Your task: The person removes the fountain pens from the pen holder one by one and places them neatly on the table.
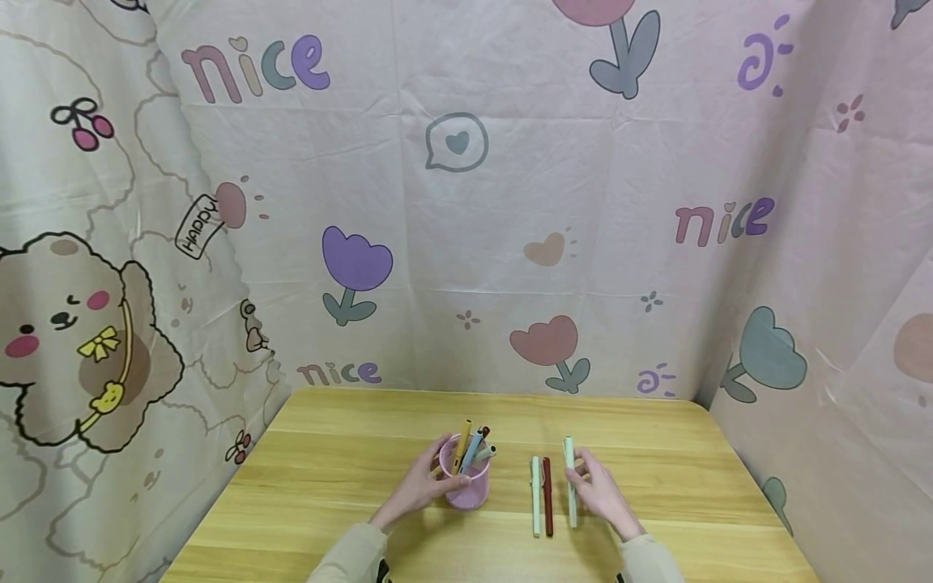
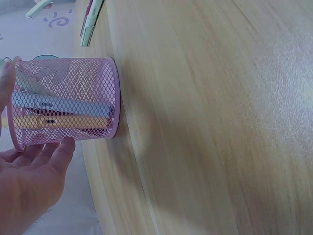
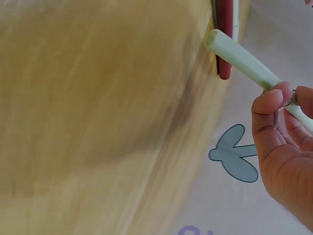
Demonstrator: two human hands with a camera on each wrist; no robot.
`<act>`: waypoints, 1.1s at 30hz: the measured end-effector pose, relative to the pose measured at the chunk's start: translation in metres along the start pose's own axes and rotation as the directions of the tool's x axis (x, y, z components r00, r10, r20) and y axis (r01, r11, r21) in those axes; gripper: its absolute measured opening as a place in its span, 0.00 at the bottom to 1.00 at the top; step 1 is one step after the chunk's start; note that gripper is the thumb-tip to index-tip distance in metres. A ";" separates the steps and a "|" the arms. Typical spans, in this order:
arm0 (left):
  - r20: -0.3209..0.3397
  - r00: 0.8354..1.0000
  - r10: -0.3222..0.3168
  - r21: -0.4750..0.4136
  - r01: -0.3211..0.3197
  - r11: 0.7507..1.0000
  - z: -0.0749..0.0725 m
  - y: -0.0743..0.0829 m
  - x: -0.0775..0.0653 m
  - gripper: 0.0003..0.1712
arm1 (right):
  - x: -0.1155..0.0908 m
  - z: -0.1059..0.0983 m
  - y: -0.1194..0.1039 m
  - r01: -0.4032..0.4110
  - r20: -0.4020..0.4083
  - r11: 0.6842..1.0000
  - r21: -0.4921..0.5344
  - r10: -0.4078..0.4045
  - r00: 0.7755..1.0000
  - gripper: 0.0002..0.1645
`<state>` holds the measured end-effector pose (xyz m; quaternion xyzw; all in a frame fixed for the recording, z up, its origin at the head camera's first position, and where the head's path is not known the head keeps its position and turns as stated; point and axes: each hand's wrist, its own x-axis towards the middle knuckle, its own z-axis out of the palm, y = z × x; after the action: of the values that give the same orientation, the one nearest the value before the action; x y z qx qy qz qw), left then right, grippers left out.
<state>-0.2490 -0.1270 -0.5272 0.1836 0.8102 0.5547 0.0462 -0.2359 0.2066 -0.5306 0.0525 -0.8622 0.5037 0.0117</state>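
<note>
Pink mesh cup [image 1: 467,495]: it looks to stand upright on the wooden table [image 1: 328,461], at nine o'clock from the loose pens, with twelve o'clock away from me.
Left hand [image 1: 423,479]: I grip the cup near its rim, thumb along the six o'clock side, fingers round toward ten.
Pens inside: a yellow pen [image 1: 464,440] leans toward one o'clock, a blue pen [image 1: 471,449] beside it; a cupped pale pen [image 1: 484,454] slants toward two, and a dark red end [image 1: 485,430] shows behind.
Right hand [image 1: 598,486]: I pinch the held green pen [image 1: 572,506] between thumb and fingers; it is raised off the wood, its length running roughly twelve to six.
Pens on the wood: a lying green pen [image 1: 535,498] and, just beside it at three o'clock, a dark red pen [image 1: 548,498]; both lie twelve to six, at nine o'clock from the held one.
Step in hand: I judge it to be picking up and carrying a single pen while the cup is steadied.
Next move: carrying this pen toward nine o'clock would call for clearing the lying pair; entering the cup would call for tipping it upright and finding a gap, I think at the rim's six o'clock side, with the cup kept firm.
</note>
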 end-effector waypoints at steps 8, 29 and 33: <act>0.001 1.000 0.011 -0.001 -0.011 1.000 0.000 0.001 0.000 0.53 | -0.001 0.003 0.004 -0.031 0.020 0.999 0.021 0.031 0.999 0.18; -0.008 1.000 0.002 0.004 -0.002 1.000 0.000 0.000 -0.001 0.52 | 0.004 0.007 0.011 -0.066 0.035 0.998 0.007 0.066 0.997 0.19; -0.013 1.000 0.000 0.018 0.001 1.000 0.000 0.000 0.000 0.52 | 0.005 0.008 0.014 -0.066 0.045 0.998 -0.009 0.067 0.997 0.20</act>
<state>-0.2487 -0.1274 -0.5276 0.1800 0.8154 0.5488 0.0392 -0.2423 0.2065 -0.5463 0.0350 -0.8655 0.4990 -0.0242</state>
